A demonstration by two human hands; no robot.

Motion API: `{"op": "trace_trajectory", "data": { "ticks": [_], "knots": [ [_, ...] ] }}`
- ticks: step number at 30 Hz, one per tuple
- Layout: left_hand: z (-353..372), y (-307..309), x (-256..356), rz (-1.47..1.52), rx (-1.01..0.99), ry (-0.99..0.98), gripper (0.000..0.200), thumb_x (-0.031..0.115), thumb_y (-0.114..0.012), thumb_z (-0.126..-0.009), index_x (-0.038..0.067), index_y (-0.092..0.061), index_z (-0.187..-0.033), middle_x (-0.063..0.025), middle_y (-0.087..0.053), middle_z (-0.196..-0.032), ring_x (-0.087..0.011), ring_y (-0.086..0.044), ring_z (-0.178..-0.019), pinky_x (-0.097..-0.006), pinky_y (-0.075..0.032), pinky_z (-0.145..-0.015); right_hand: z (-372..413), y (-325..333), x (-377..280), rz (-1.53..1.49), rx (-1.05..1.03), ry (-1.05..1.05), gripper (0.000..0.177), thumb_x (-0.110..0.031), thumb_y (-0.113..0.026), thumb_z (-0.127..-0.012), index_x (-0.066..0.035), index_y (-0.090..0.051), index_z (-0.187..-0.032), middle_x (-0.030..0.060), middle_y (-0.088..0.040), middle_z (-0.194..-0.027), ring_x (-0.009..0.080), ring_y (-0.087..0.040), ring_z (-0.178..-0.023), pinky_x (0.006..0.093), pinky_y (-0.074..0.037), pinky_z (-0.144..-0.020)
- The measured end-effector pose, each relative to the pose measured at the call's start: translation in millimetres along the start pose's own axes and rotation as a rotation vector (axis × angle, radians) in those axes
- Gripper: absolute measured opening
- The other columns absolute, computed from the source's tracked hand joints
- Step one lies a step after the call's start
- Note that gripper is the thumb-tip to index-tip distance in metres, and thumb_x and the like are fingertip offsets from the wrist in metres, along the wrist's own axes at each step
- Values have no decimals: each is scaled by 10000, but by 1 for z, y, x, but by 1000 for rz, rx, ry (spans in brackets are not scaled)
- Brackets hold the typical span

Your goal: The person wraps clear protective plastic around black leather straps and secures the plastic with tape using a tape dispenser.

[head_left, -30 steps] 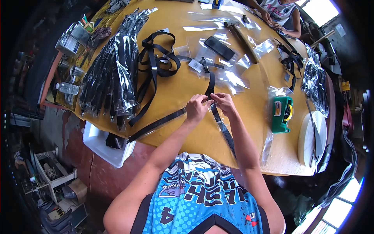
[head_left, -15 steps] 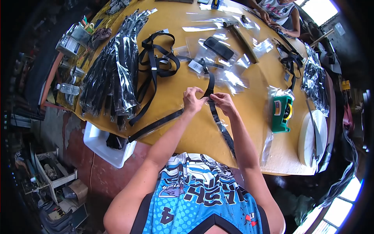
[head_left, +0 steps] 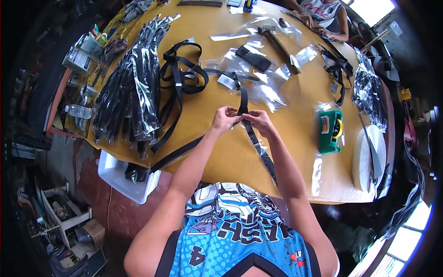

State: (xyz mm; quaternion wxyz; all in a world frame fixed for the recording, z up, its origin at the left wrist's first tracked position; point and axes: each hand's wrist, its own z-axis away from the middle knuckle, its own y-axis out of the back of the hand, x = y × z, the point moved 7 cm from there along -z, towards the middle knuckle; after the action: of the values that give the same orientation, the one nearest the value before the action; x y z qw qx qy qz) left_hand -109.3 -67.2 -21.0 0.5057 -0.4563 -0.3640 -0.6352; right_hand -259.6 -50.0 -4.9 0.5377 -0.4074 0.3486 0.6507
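My left hand (head_left: pixel 224 120) and my right hand (head_left: pixel 260 122) meet over the yellow table, fingers closed on a black webbing strap (head_left: pixel 244 99). One part of the strap rises from my fingers toward a white tag (head_left: pixel 226 81) and a dark buckle. Two other lengths run down toward the table's front edge, one left and one right, partly in clear plastic. Exactly what my fingertips pinch is partly hidden by the fingers. Left of my hands lies a looped black strap (head_left: pixel 179 90) with a metal slider.
Plastic-wrapped straps (head_left: pixel 140 83) lie at the left, with a water bottle (head_left: pixel 78 111) beyond. A phone (head_left: pixel 253 57), a hammer (head_left: pixel 279 48) and clear sleeves lie ahead. A green tape dispenser (head_left: pixel 328 134) and a round white board (head_left: pixel 364 159) are at the right. Another person (head_left: pixel 318 18) works at the far side.
My hands have come closer together on the strap, my right hand shifting slightly left and down. The whole view has shifted a little. Both hands keep their grip.
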Motion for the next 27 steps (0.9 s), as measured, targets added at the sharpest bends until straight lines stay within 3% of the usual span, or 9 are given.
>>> {"op": "trace_trajectory", "data": {
  "ticks": [3,5,13,17,19,21,24,26,27],
  "knots": [
    [3,-1,4,-105,-7,11,427,78,-782,-677,-27,-571,-1033,-94,-648,-893,-147,-613,-800,-253,-508,-712,3,-1,-1,-49,22,-41,170,-193,-679,-813,-28,-640,-814,-19,-599,-738,39,-485,-603,204,-343,-505],
    [1,-2,2,-92,-21,4,425,79,-781,-680,-32,-569,-1030,-101,-648,-893,-152,-615,-809,-253,-508,-713,-4,0,7,-44,21,2,237,-182,-681,-797,35,-655,-890,27,-637,-774,85,-552,-677,236,-427,-589],
    [-5,-3,-11,89,-46,51,366,4,-738,-701,-63,-557,-1012,-116,-635,-931,-155,-621,-808,-256,-524,-730,-14,-1,15,-67,73,34,192,-160,-650,-834,30,-642,-866,21,-627,-762,67,-546,-649,220,-433,-567],
    [-11,-7,-19,162,-68,123,370,-6,-731,-703,-74,-555,-1022,-123,-634,-925,-161,-623,-804,-254,-526,-710,-12,1,15,24,135,42,253,-186,-680,-804,45,-653,-901,41,-646,-795,90,-561,-698,241,-450,-630],
    [-8,-8,-11,199,-77,116,366,6,-743,-683,-82,-561,-988,-126,-634,-884,-165,-624,-753,-262,-528,-660,-1,12,5,330,247,151,371,-244,-703,-753,57,-637,-961,153,-672,-875,211,-641,-775,302,-493,-708],
    [-21,0,-28,91,8,68,394,22,-749,-670,-88,-556,-994,-125,-629,-875,-168,-621,-738,-261,-526,-641,32,35,-20,530,462,260,353,-247,-700,-747,36,-642,-950,151,-663,-876,256,-643,-791,315,-496,-723],
    [-17,-1,-26,139,-21,126,418,31,-739,-685,-95,-547,-1034,-111,-634,-866,-156,-624,-725,-251,-519,-642,98,103,-36,369,717,336,212,-197,-680,-771,-2,-662,-853,127,-658,-785,221,-632,-696,311,-494,-646],
    [-16,-1,-26,142,-22,134,361,31,-731,-695,-76,-551,-989,-101,-631,-844,-143,-618,-689,-235,-511,-602,159,171,-50,551,1026,404,195,-195,-687,-762,-2,-667,-789,125,-644,-713,206,-621,-633,310,-486,-598],
    [-17,-3,-29,139,-45,139,361,31,-731,-695,-76,-551,-989,-101,-631,-844,-143,-618,-689,-235,-511,-602,184,209,-45,682,1143,336,213,-220,-668,-771,-8,-671,-794,144,-652,-747,221,-630,-650,318,-487,-598]
  ]
}}
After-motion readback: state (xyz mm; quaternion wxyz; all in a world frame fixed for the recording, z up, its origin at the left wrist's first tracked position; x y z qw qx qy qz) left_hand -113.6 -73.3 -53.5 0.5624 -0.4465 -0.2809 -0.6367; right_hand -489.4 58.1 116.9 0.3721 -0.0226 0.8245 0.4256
